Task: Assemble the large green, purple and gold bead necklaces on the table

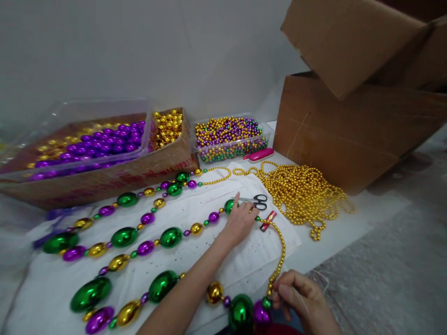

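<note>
Left hand (240, 222) flat, fingers spread, pinning the bead strand (167, 237) on the surface (352, 223) beside the scissors (256, 201). Right hand (300, 298) pinches the gold chain (279, 260) end. Risk: a tug drags the strand sideways or snaps the thread.

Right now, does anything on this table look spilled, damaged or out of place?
Small dark specks are scattered over the white cloth between the bead strings, like spilled crumbs or flakes. The gold chains lie in a tangled heap. The big cardboard box lies tipped, flaps open. Nothing looks broken.
</note>
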Demonstrator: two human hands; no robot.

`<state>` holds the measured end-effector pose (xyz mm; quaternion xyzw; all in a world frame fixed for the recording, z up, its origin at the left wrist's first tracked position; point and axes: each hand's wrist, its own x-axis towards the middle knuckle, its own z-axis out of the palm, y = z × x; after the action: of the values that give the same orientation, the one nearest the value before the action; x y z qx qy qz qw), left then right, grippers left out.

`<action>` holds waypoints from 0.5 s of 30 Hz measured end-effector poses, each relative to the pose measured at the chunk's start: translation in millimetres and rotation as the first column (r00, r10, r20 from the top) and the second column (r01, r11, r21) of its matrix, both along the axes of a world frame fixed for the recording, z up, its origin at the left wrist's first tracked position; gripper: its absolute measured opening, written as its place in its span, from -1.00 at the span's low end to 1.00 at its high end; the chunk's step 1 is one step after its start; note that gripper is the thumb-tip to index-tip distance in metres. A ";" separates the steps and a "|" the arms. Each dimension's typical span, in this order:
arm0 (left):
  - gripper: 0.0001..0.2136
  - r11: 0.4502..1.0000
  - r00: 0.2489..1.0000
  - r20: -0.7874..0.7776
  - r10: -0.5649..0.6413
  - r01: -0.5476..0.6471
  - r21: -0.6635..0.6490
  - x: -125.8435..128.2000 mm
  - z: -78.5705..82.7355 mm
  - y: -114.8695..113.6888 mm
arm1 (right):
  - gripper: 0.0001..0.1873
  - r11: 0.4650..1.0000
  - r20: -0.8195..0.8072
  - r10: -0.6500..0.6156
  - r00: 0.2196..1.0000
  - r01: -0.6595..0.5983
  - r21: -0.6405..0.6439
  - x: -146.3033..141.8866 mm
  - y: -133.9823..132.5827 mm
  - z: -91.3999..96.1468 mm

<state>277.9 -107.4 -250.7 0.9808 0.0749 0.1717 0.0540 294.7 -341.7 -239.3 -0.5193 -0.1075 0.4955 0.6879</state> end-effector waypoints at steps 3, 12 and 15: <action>-0.70 0.994 0.992 0.069 0.107 -0.107 -0.012 -35.6 27.0 30.3 | -0.67 1.000 -0.008 0.016 1.000 -0.016 0.009 1.7 7.0 18.9; -0.69 0.824 0.833 0.139 0.535 -0.479 -0.303 -115.9 54.9 102.7 | -0.72 0.993 0.057 -0.094 0.994 0.098 -0.073 16.2 52.6 -4.2; -0.66 0.784 0.809 0.120 0.575 -0.503 -0.364 -106.3 46.4 68.3 | -0.71 0.991 0.149 -0.091 0.985 0.104 -0.084 23.7 60.8 -11.8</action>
<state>171.5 -39.1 -204.3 0.8702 0.3734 0.2753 0.1660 318.4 -280.9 -251.0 -0.5894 -0.1087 0.4267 0.6773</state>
